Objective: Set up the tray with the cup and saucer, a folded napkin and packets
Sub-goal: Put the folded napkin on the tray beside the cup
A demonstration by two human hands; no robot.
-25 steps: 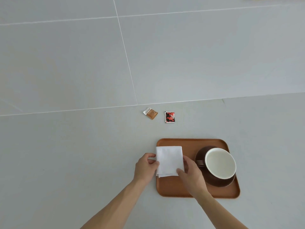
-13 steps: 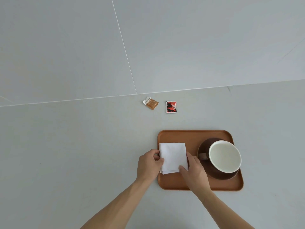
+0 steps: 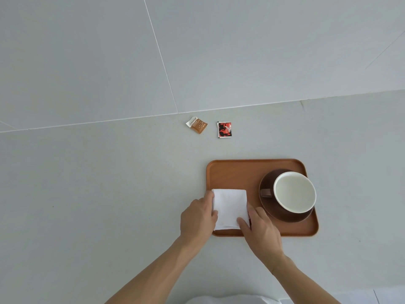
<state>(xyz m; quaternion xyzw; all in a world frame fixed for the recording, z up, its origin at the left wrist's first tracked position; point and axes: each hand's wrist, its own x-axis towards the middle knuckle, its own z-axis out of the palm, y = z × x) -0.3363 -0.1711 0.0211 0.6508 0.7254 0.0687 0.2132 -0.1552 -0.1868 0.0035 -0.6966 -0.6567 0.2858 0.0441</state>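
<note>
Both hands pinch the folded white napkin point(image 3: 230, 208) on the wooden tray's point(image 3: 234, 172) left side: left hand point(image 3: 198, 218) at its left edge, right hand point(image 3: 260, 229) at its lower-right corner. Right of it, the cup point(image 3: 294, 191) sits on a brown saucer point(image 3: 285, 217). Above, on the surface point(image 3: 87, 194), lie an orange packet point(image 3: 197, 125) and a red packet point(image 3: 224, 129), apparently unopened.

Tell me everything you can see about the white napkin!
The napkin is plain white, soft-looking, paper or cloth, folded into a neat, nearly square stack with layered edges showing along its near side. It lies flat on the near-left part of the wooden tray, left of the brown saucer and not touching it. The left hand holds its left edge, and the right hand presses fingers on its near-right corner.
</note>
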